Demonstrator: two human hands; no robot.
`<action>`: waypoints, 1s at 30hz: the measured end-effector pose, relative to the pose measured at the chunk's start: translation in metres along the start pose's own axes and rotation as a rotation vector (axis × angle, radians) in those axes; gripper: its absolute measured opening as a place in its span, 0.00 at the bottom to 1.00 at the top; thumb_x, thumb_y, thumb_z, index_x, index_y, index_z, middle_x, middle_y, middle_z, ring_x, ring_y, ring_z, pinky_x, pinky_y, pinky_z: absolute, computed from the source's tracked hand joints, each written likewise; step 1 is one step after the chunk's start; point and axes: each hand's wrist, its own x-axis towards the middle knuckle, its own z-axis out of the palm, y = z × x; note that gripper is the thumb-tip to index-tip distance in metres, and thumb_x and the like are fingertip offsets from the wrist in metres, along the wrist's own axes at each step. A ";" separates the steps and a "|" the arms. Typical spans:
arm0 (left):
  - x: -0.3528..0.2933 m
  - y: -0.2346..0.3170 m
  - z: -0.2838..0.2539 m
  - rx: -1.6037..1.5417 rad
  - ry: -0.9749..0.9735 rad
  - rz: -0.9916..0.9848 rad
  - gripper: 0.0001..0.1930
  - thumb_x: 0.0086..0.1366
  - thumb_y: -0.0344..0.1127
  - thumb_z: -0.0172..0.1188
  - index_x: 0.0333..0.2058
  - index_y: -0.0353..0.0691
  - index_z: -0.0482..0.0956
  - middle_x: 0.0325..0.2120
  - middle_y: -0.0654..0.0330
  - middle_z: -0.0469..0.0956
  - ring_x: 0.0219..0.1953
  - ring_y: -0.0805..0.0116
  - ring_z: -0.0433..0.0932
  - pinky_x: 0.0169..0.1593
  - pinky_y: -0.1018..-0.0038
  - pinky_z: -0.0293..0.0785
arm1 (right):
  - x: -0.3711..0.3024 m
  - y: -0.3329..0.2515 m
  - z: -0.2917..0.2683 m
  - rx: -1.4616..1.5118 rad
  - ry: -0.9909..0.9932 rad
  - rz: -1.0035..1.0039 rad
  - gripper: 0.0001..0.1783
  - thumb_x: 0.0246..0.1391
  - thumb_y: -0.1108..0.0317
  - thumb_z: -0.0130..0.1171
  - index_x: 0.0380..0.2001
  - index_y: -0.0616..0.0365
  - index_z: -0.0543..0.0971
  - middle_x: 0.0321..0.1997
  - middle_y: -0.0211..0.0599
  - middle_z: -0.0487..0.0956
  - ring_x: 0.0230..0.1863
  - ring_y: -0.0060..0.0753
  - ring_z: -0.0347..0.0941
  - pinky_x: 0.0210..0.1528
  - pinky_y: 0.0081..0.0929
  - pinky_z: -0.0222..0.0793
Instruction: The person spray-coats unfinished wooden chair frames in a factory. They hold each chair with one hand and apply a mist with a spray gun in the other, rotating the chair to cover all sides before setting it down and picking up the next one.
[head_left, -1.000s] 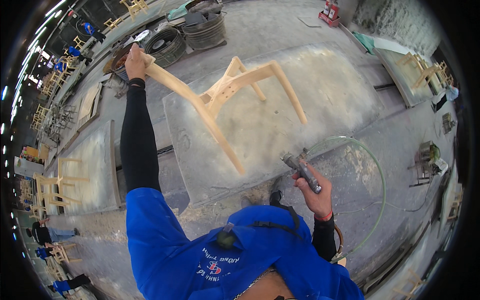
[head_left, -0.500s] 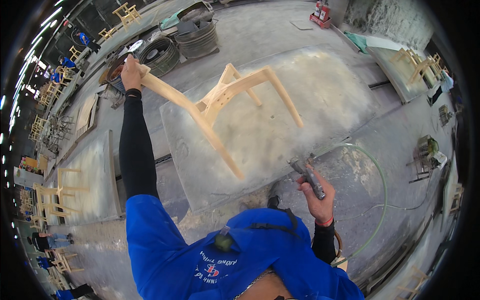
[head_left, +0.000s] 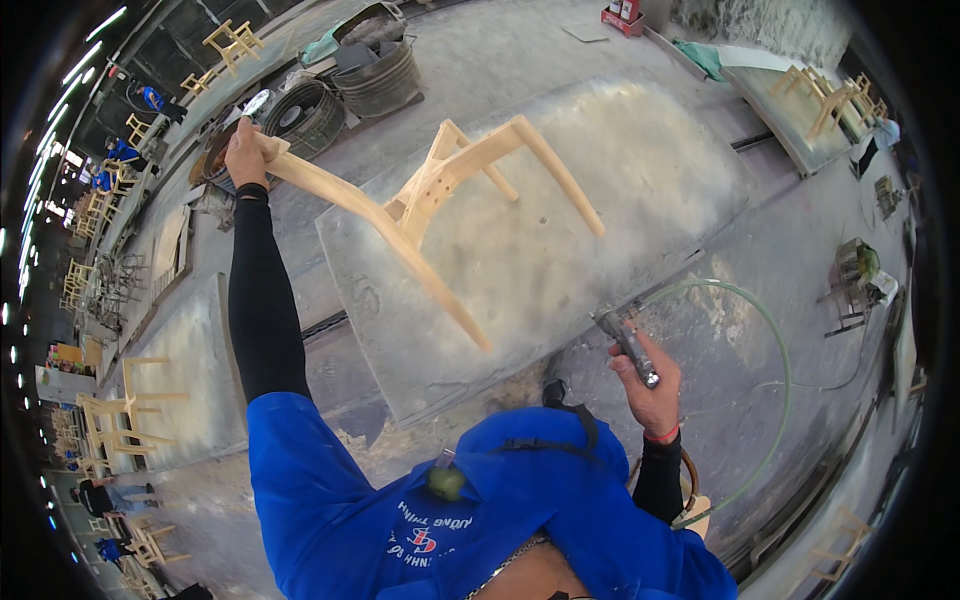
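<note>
My left hand (head_left: 247,158), arm stretched out to the far left, is closed round the end of a pale wooden chair frame (head_left: 436,190). The frame tilts over a grey, powdery-looking board (head_left: 665,180), and its legs point toward me and to the right. Whether any leg touches the board, I cannot tell. On the near right, my right hand (head_left: 652,388) grips a grey metal spray gun (head_left: 630,350), apart from the frame and beside the board's near edge. A pale green hose (head_left: 787,375) loops round to the right of the hand.
Ribbed metal tubs (head_left: 375,78) stand beyond my left hand. More chair frames rest on a board at left (head_left: 125,415) and one at far right (head_left: 825,100). A small stand (head_left: 852,285) is on the right. Several people in blue work at far left; red extinguishers (head_left: 622,14) stand at the back.
My left hand has shifted slightly left and nearer with the chair frame. My right hand and the spray gun have moved a little right and away from the frame.
</note>
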 end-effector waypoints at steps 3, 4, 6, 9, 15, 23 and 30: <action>0.008 -0.007 -0.001 -0.025 -0.033 -0.034 0.25 0.74 0.54 0.57 0.39 0.34 0.84 0.32 0.61 0.81 0.37 0.70 0.79 0.45 0.70 0.74 | -0.003 0.006 0.006 -0.014 -0.023 0.063 0.29 0.64 0.66 0.68 0.64 0.67 0.76 0.44 0.43 0.87 0.46 0.27 0.83 0.51 0.28 0.77; 0.010 -0.009 -0.001 0.107 -0.050 0.145 0.24 0.75 0.53 0.56 0.40 0.33 0.84 0.33 0.60 0.82 0.38 0.69 0.79 0.46 0.69 0.74 | -0.002 0.008 0.007 -0.023 -0.037 0.083 0.29 0.63 0.67 0.68 0.64 0.67 0.76 0.44 0.43 0.87 0.46 0.27 0.83 0.51 0.28 0.77; 0.014 -0.009 -0.002 0.459 -0.089 0.485 0.23 0.77 0.51 0.54 0.43 0.32 0.84 0.36 0.58 0.84 0.39 0.67 0.81 0.47 0.68 0.75 | -0.002 0.011 0.009 -0.022 -0.047 0.073 0.28 0.63 0.67 0.68 0.64 0.67 0.77 0.44 0.44 0.87 0.45 0.27 0.83 0.50 0.28 0.77; 0.014 -0.002 0.001 0.213 -0.083 0.206 0.23 0.75 0.52 0.58 0.43 0.33 0.85 0.36 0.59 0.84 0.40 0.68 0.80 0.48 0.68 0.75 | -0.003 0.010 0.010 -0.034 -0.089 0.076 0.28 0.63 0.67 0.69 0.63 0.66 0.77 0.43 0.44 0.87 0.44 0.27 0.83 0.49 0.28 0.77; 0.007 0.018 0.012 0.003 -0.112 -0.079 0.26 0.70 0.56 0.65 0.40 0.32 0.85 0.36 0.61 0.82 0.39 0.72 0.78 0.45 0.71 0.74 | -0.004 0.001 0.017 -0.004 -0.215 0.081 0.29 0.62 0.67 0.70 0.63 0.66 0.77 0.42 0.44 0.88 0.43 0.28 0.84 0.49 0.28 0.78; 0.026 0.001 -0.029 0.313 -0.313 0.236 0.15 0.74 0.47 0.59 0.46 0.44 0.86 0.37 0.59 0.85 0.38 0.66 0.82 0.45 0.71 0.77 | -0.018 -0.043 0.077 0.099 -0.281 -0.138 0.30 0.61 0.66 0.70 0.64 0.67 0.76 0.43 0.47 0.88 0.43 0.32 0.86 0.49 0.28 0.79; 0.036 0.004 -0.048 0.937 -0.480 0.751 0.22 0.73 0.32 0.56 0.63 0.52 0.78 0.48 0.59 0.86 0.49 0.61 0.84 0.53 0.66 0.78 | -0.023 -0.088 0.093 0.142 -0.227 -0.422 0.36 0.59 0.58 0.74 0.64 0.68 0.75 0.41 0.47 0.88 0.42 0.33 0.86 0.48 0.30 0.80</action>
